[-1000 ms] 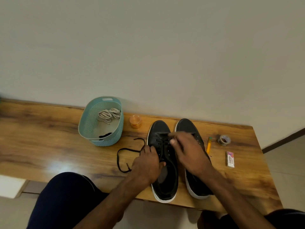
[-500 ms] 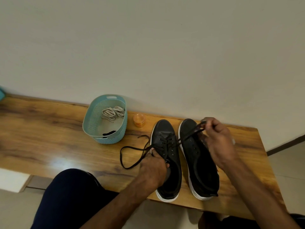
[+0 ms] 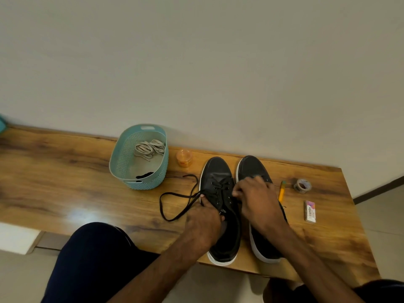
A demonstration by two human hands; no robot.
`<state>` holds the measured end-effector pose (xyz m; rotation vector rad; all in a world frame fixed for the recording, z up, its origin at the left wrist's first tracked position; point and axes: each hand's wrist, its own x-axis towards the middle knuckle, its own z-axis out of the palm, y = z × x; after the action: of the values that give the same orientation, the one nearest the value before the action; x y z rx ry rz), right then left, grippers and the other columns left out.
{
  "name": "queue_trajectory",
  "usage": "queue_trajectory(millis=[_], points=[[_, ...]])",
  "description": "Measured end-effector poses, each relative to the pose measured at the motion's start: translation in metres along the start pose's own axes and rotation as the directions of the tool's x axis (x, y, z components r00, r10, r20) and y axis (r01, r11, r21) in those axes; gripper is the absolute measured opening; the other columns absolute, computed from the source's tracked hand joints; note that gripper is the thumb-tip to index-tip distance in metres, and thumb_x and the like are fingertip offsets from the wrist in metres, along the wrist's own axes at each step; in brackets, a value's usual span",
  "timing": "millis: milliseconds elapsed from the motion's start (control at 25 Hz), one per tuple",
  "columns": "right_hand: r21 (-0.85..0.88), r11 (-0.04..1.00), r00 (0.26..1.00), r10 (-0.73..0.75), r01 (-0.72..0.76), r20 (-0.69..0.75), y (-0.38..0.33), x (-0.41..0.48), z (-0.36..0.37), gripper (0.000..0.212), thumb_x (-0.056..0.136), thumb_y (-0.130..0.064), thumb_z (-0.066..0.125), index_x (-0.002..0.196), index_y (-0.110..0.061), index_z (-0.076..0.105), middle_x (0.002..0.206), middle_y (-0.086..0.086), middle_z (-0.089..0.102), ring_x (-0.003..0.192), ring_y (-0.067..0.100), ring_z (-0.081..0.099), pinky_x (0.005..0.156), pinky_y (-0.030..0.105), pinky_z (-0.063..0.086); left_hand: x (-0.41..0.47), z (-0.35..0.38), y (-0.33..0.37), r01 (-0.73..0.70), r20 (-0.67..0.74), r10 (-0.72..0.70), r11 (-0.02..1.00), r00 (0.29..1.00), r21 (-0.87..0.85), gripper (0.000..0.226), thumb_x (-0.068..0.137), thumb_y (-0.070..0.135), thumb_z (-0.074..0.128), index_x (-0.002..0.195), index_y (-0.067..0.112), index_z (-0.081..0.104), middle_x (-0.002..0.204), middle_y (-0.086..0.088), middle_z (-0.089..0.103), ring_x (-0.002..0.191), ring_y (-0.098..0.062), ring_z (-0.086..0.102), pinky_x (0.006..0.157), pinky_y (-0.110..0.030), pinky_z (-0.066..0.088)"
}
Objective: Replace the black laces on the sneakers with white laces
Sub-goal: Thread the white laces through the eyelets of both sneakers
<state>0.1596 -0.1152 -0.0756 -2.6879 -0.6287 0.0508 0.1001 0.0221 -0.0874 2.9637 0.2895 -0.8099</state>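
Two black sneakers with white soles stand side by side on the wooden table [image 3: 65, 189]. The left sneaker [image 3: 218, 178] still carries a black lace [image 3: 175, 195], and one loose end of it loops out to the left on the table. My left hand [image 3: 203, 221] grips this sneaker at its left side near the collar. My right hand [image 3: 255, 200] lies across the gap between the shoes, its fingers curled at the left sneaker's eyelets and pinching the lace. The right sneaker [image 3: 253, 167] is partly hidden under that hand. White laces [image 3: 149, 147] lie in a teal basket [image 3: 122, 154].
A black lace [image 3: 144, 175] lies at the basket's near end. A small orange jar [image 3: 184, 158] stands behind the shoes. A pencil [image 3: 282, 191], a tape roll [image 3: 302, 185] and an eraser [image 3: 310, 212] lie to the right. A wall runs behind the table.
Half a second ago my right hand held a lace end pulled out up and to the right. It has come back down to the left sneaker's eyelets. My left hand stayed on the shoe.
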Motion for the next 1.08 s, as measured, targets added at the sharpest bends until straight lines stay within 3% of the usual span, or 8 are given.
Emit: queue_trajectory(millis=[160,280,400,480,560,760,920,1080], points=[[0.471,0.871,0.913,0.296,-0.138,-0.279,0.04,0.012,-0.047,0.017,0.095,-0.001,0.053,0.089,-0.015,0.061,0.092,-0.001,0.063,0.09,0.018,0.057,0.077,0.034,0.043,0.0,-0.007,0.001,0.02,0.065,-0.017,0.999,0.998,-0.041,0.083,0.104,0.044,0.038,0.149,-0.013,-0.001,0.144,-0.018,0.046,0.126,-0.027,0.05,0.095,-0.041,0.048],[0.183,0.95,0.902,0.301,-0.254,-0.311,0.063,0.008,-0.055,0.01,0.096,-0.012,0.058,0.095,-0.022,0.061,0.104,0.003,0.063,0.098,0.025,0.056,0.08,0.043,0.048,-0.002,-0.008,0.001,0.006,0.056,-0.004,0.999,0.998,-0.04,0.077,0.104,0.043,0.039,0.149,-0.012,0.009,0.139,-0.015,0.052,0.123,-0.026,0.053,0.094,-0.039,0.047],[-0.086,0.996,0.982,-0.013,-0.003,-0.186,0.028,0.003,-0.028,0.028,0.092,-0.02,0.064,0.12,-0.021,0.062,0.126,0.003,0.06,0.116,0.027,0.053,0.094,0.049,0.046,-0.003,-0.006,0.0,-0.024,0.036,0.027,0.998,0.999,-0.065,0.069,0.104,0.043,0.039,0.147,-0.009,0.021,0.134,-0.014,0.056,0.12,-0.026,0.055,0.094,-0.039,0.047],[-0.09,0.99,0.993,-0.099,0.105,0.068,0.0,0.001,-0.007,0.035,0.098,-0.028,0.056,0.133,-0.024,0.056,0.135,-0.002,0.056,0.128,0.022,0.046,0.106,0.047,0.035,-0.002,-0.006,0.0,-0.009,0.037,0.012,0.996,0.999,-0.088,0.075,0.103,0.043,0.04,0.148,-0.011,0.012,0.133,-0.014,0.056,0.119,-0.025,0.055,0.093,-0.039,0.047],[-0.149,0.981,0.982,-0.103,0.127,0.157,-0.006,-0.004,0.01,0.03,0.1,-0.025,0.052,0.129,-0.027,0.057,0.131,-0.005,0.055,0.127,0.018,0.043,0.107,0.041,0.029,0.001,-0.004,0.001,0.02,0.049,-0.014,0.993,0.999,-0.115,0.082,0.103,0.043,0.041,0.149,-0.013,0.003,0.133,-0.014,0.056,0.12,-0.026,0.055,0.094,-0.039,0.047],[0.048,0.99,0.96,0.143,-0.135,-0.24,0.034,0.007,-0.031,0.011,0.088,-0.016,0.068,0.091,-0.026,0.066,0.094,-0.009,0.062,0.09,0.015,0.057,0.081,0.039,0.045,0.004,0.001,-0.003,0.072,0.089,-0.051,0.967,0.995,-0.243,0.086,0.102,0.045,0.043,0.15,-0.012,0.001,0.131,-0.015,0.059,0.121,-0.029,0.056,0.098,-0.041,0.048],[-0.053,0.97,0.959,0.226,-0.238,-0.169,0.05,0.01,-0.032,0.015,0.093,-0.024,0.062,0.106,-0.021,0.068,0.107,0.0,0.064,0.103,0.025,0.058,0.083,0.041,0.047,0.005,-0.007,-0.012,-0.002,0.014,0.007,0.944,1.0,-0.33,0.058,0.098,0.047,0.049,0.135,0.002,0.048,0.121,-0.011,0.062,0.111,-0.027,0.061,0.091,-0.038,0.051],[0.004,0.998,0.998,-0.056,0.056,-0.032,0.012,0.004,0.003,0.044,0.098,-0.019,0.055,0.141,-0.019,0.05,0.14,0.001,0.054,0.127,0.022,0.047,0.103,0.043,0.043,-0.002,-0.016,-0.015,-0.085,-0.078,0.062,0.937,0.995,-0.339,0.036,0.101,0.039,0.045,0.106,0.009,0.064,0.102,-0.01,0.066,0.092,-0.022,0.064,0.073,-0.03,0.048]])
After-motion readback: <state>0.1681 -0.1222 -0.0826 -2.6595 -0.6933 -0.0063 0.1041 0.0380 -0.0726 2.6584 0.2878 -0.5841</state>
